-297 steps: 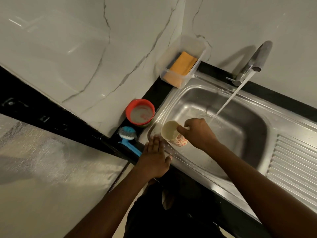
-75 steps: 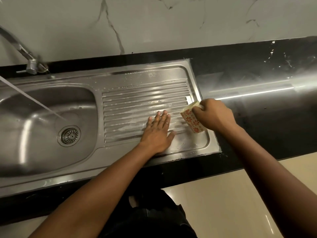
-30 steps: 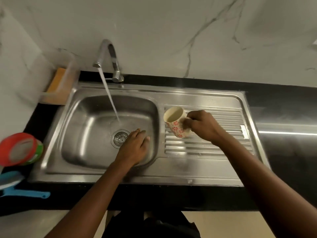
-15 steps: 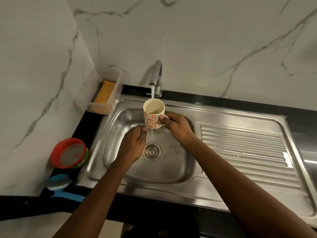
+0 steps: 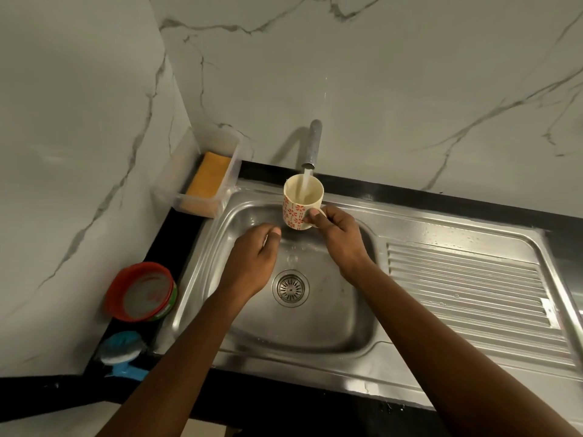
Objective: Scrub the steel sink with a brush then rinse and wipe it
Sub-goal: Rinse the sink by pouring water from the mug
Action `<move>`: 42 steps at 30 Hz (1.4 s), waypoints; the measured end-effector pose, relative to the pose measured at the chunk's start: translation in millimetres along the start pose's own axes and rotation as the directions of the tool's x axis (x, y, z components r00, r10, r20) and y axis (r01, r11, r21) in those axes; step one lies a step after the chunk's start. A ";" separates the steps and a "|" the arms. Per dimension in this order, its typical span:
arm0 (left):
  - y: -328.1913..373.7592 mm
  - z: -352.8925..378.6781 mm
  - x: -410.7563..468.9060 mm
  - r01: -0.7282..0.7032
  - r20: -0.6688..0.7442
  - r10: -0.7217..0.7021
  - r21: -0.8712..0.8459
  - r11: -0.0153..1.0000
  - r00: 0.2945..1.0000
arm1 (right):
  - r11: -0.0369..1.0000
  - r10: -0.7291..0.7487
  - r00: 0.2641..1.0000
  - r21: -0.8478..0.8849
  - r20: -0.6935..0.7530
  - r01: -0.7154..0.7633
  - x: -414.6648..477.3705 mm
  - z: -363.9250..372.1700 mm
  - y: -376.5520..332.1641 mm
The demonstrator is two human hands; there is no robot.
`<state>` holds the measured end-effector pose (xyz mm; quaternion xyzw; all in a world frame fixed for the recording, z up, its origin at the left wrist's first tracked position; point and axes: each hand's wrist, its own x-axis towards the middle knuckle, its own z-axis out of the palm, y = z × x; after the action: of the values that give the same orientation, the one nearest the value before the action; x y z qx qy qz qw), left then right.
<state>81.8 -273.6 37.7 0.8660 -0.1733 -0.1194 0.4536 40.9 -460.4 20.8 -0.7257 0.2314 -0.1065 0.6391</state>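
The mug (image 5: 303,203) is gripped by its handle in the right hand (image 5: 342,241), upright under the tap's (image 5: 314,143) stream. The left hand (image 5: 252,263) is held loosely curled, empty, over the basin. The sink (image 5: 457,230) runs lengthwise along the counter (image 5: 176,244), its right end cut off. The brush (image 5: 121,346) is laid at the counter's near-left corner, handle partly hidden.

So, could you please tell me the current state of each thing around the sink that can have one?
mug: upright, held under the tap, filling.
tap: running.
right hand: grips the mug's handle.
left hand: loosely curled, holding nothing, over the basin.
sink: wet; drain unplugged.
red tub: uncovered.
brush: lying unused beside the sink.
sponge: lying in a clear box.
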 end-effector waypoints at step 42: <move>12.0 7.9 7.2 -0.043 -0.026 0.042 -0.022 0.999 0.999 | 0.999 -0.042 0.999 0.001 0.002 0.042 6.2 -8.6 -9.3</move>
<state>83.2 -288.8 42.8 0.8584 -0.1843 -0.1005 0.4681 44.3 -470.1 30.4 -0.7303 0.2152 -0.1195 0.6373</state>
